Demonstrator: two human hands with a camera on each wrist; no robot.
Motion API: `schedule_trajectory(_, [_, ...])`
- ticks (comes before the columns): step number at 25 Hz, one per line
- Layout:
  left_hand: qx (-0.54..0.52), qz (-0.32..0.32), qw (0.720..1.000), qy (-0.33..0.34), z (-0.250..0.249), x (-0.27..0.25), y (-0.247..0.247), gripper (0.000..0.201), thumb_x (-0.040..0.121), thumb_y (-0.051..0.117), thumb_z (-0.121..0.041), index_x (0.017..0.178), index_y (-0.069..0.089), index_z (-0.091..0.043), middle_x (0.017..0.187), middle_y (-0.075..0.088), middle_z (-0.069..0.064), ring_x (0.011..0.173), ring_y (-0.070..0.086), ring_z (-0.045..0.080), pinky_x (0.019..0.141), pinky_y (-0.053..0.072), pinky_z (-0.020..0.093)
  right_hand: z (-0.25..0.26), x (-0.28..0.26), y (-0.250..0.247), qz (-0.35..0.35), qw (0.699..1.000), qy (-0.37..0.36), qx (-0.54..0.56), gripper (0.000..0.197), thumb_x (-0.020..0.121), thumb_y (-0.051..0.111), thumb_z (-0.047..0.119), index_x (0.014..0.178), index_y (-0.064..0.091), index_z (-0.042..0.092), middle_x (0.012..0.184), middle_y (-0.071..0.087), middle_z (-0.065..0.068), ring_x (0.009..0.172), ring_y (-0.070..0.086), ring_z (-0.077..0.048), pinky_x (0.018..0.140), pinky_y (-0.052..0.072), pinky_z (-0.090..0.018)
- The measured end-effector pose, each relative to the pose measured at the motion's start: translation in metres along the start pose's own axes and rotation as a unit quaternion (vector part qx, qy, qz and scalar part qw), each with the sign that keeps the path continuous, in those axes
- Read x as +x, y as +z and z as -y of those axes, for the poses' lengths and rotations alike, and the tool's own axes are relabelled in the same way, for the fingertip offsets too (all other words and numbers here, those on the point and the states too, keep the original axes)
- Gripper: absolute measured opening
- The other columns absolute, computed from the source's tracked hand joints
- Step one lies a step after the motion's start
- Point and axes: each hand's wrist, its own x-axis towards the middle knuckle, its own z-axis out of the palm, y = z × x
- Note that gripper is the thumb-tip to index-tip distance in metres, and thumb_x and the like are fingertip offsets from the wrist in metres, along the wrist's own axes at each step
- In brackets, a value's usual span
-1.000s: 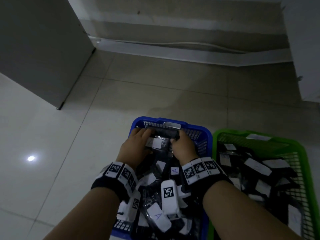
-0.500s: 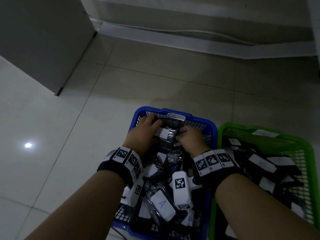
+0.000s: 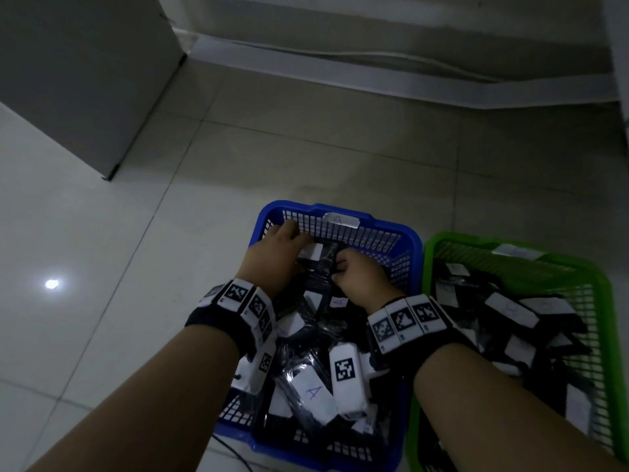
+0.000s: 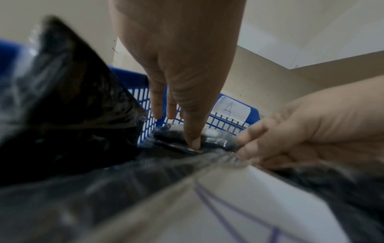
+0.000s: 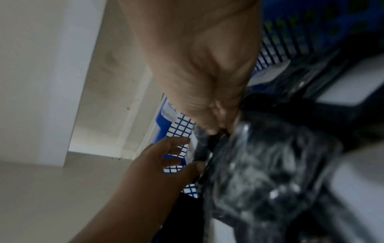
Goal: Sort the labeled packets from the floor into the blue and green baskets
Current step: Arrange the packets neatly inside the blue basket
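The blue basket [image 3: 292,207], tagged "A" on its far rim, is full of black packets with white labels. Both hands are at its far end on one black packet [image 3: 326,257]. My left hand [image 3: 282,250] holds the packet's labelled end, thumb on top and fingers reaching down along the mesh wall. My right hand [image 3: 343,267] has its fingers curled and pinches the other end. In the left wrist view the left hand's [image 4: 182,128] thumb presses the packet [image 4: 216,141]. The green basket [image 3: 476,240] stands to the right with similar packets.
Tiled floor surrounds the baskets. A grey cabinet [image 3: 85,80] stands at the back left, and a wall with a white skirting and a cable [image 3: 374,59] runs across the back. A thin cable lies on the floor by the blue basket's near corner.
Both hands keep hold of the same packet and have sunk a little with it, below the basket's far rim. The left fingers now spread against the mesh wall.
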Motion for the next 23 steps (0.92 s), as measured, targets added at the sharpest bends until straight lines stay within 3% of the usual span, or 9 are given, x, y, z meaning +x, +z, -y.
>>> schedule_trajectory(2, [-0.005,0.012,1.0,0.002,0.001,-0.002,-0.001,0.052,0.086,0.059,-0.029,0.135,0.043,-0.028,0.136,0.041,0.0,0.124,0.043,0.023,0.087,0.051,0.04,0.001,0.001,0.002,0.015,1.0,0.001,-0.016,0.031,0.087,0.06,0.007,0.117,0.05,0.009,0.118,0.061,-0.013,0.111,0.056,-0.028,0.097,0.046,-0.039])
schedule_trajectory(6, [0.018,0.035,0.999,0.016,0.004,-0.002,-0.001,0.065,0.075,0.07,-0.036,0.134,0.042,-0.028,0.136,0.041,0.0,0.124,0.041,0.023,0.088,0.051,0.042,0.002,0.0,0.0,0.016,0.999,-0.009,-0.026,0.028,0.083,0.065,0.009,0.099,0.044,0.016,0.108,0.062,-0.012,0.102,0.059,-0.026,0.089,0.048,-0.035])
schedule_trajectory(9, [0.053,0.039,0.998,0.021,0.003,0.001,0.003,0.072,0.072,0.072,-0.04,0.134,0.038,-0.028,0.135,0.038,0.0,0.121,0.041,0.024,0.081,0.054,0.044,0.005,-0.008,0.0,0.032,0.997,-0.04,-0.063,0.02,0.082,0.069,0.012,0.092,0.053,0.015,0.104,0.064,-0.01,0.1,0.059,-0.025,0.084,0.046,-0.029])
schedule_trajectory(13, [0.068,0.043,0.996,0.026,0.004,0.002,0.005,0.07,0.075,0.07,-0.038,0.134,0.036,-0.026,0.136,0.036,0.001,0.12,0.042,0.025,0.079,0.054,0.043,0.01,-0.016,-0.004,0.077,0.991,-0.06,-0.096,0.012,0.084,0.067,0.01,0.095,0.07,0.009,0.106,0.069,-0.006,0.103,0.061,-0.02,0.083,0.044,-0.022])
schedule_trajectory(19, [0.069,0.037,0.997,0.02,0.001,-0.002,0.004,0.064,0.078,0.067,-0.037,0.133,0.038,-0.022,0.135,0.036,0.003,0.12,0.042,0.026,0.077,0.054,0.041,0.019,-0.025,-0.01,0.135,0.979,-0.075,-0.131,0.016,0.088,0.062,0.009,0.095,0.076,0.01,0.109,0.071,-0.002,0.105,0.061,-0.018,0.094,0.048,-0.027])
schedule_trajectory(21, [0.077,0.034,0.996,0.021,0.0,-0.002,0.003,0.063,0.078,0.066,-0.036,0.132,0.037,-0.021,0.135,0.035,0.004,0.119,0.042,0.026,0.077,0.054,0.041,0.022,-0.027,-0.011,0.138,0.978,-0.078,-0.135,0.016,0.086,0.063,0.007,0.095,0.076,0.01,0.107,0.071,-0.001,0.104,0.061,-0.017,0.089,0.047,-0.022])
schedule_trajectory(23, [0.085,0.035,0.996,0.02,-0.001,-0.002,0.005,0.062,0.08,0.065,-0.036,0.133,0.037,-0.02,0.136,0.034,0.004,0.12,0.041,0.026,0.076,0.054,0.04,0.024,-0.028,-0.012,0.15,0.974,-0.078,-0.151,0.016,0.084,0.066,0.007,0.096,0.075,0.011,0.095,0.068,0.005,0.093,0.06,-0.011,0.078,0.043,-0.015])
